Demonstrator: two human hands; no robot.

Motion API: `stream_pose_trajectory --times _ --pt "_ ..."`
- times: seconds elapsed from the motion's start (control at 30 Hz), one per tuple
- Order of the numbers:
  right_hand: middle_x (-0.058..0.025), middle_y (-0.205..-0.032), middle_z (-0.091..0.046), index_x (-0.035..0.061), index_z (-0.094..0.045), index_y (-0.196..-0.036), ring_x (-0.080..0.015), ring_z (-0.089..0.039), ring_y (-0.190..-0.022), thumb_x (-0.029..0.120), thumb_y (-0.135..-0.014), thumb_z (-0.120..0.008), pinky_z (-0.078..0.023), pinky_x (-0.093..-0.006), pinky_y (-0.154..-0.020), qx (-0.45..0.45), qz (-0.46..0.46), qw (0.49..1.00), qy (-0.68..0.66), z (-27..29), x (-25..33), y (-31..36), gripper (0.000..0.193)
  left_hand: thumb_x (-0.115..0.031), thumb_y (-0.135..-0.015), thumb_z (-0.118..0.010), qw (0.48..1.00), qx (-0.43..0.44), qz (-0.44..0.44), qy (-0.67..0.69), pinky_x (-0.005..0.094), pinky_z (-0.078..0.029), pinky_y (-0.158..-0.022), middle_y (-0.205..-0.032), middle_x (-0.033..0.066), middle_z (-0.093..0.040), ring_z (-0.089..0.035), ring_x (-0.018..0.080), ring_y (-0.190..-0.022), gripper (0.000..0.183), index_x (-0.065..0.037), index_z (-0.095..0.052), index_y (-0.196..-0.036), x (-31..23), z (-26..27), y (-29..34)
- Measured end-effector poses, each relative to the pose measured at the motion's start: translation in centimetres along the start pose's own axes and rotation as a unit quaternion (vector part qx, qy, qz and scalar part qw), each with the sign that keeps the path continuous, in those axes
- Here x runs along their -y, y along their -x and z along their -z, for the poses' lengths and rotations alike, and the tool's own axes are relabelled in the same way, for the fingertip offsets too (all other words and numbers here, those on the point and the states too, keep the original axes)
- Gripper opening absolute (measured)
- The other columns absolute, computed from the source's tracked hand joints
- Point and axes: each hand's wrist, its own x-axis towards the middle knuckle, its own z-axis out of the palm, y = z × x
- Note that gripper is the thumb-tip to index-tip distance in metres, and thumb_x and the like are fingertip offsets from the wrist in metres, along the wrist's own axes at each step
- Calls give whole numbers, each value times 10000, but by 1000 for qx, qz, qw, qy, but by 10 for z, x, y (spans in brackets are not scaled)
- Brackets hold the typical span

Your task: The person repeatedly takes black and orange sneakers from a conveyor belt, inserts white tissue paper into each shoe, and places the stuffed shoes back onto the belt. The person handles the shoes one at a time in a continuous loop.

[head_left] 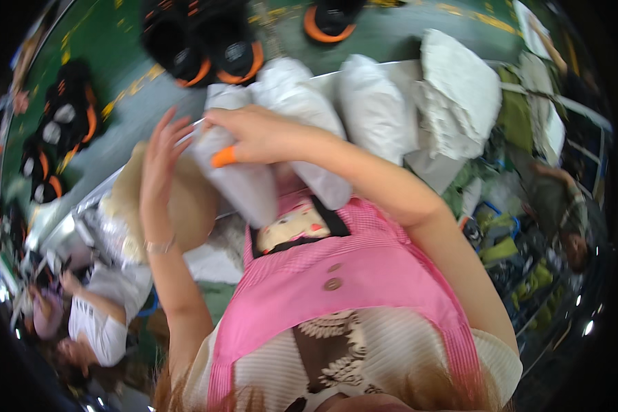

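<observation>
My right hand [250,134] bends over the top of a long white-wrapped bundle [244,189], an orange finger cover on its thumb. Its fingertips look closed on the bundle's upper end, though blur hides the exact grip. My left hand [163,147] is raised just left of that bundle, fingers apart and holding nothing. A second white bundle [299,103] lies under my right wrist and forearm, and a third [374,103] stands further right. What is inside the wrapping is hidden. Beside my left wrist sits a rounded beige thing [192,196], partly behind it.
Ahead, black shoes with orange soles [206,41] sit on a green surface [123,41]; more shoes [69,117] are at the left. White sheets [460,89] are stacked at the right. Clear plastic [103,226] bunches at the left. Other people [103,312] are at both sides.
</observation>
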Motion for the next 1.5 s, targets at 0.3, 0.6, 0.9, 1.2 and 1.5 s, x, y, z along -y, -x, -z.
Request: stream_pose_trajectory --times 0.3,0.6,0.9,1.2,1.5 --pt "-106 -1117 -649 91 -628 -1171 -283 -599 -1057 195 -823 -697 -475 -368 -925 -426 128 863 240 109 -19 80 370 -238 -863 -712 978 -27 61 196 364 -458 -1016 -1237 87 -609 -592 199 -1118 503 -13 -524 -1271 4 -43 42" --pt "-111 -1309 -569 176 -571 -1304 -327 -516 -1202 458 -850 -633 -431 -456 -983 -353 -274 748 492 317 -230 233 538 -236 -942 -620 952 -74 53 291 410 -425 -1054 -1281 109 -587 -550 234 -1189 429 -25 -522 -1302 -6 -75 36" --pt "-89 -1022 -662 103 -662 -1114 -249 -635 -966 359 -745 -754 -510 -379 -820 -317 -196 764 527 247 -233 254 458 -225 -964 -594 928 -80 28 363 425 -433 -1058 -1291 112 -590 -559 238 -1194 385 -24 -536 -1287 -32 -106 31" --pt "-98 -817 -686 8 -673 -994 -175 -627 -789 212 -922 -564 -481 -336 -723 -611 -94 689 377 411 -70 326 242 -232 -973 -577 928 -40 17 371 442 -430 -1053 -1304 119 -581 -561 251 -1191 385 -18 -536 -1291 -66 -135 7" --pt "-119 -950 -700 64 -686 -1058 -249 -688 -813 138 -852 -684 -549 -328 -700 -413 81 753 506 222 27 301 220 -233 -950 -617 942 -12 -19 336 395 -451 -1029 -1235 94 -625 -588 202 -1142 362 -28 -582 -1247 -82 -155 -8"
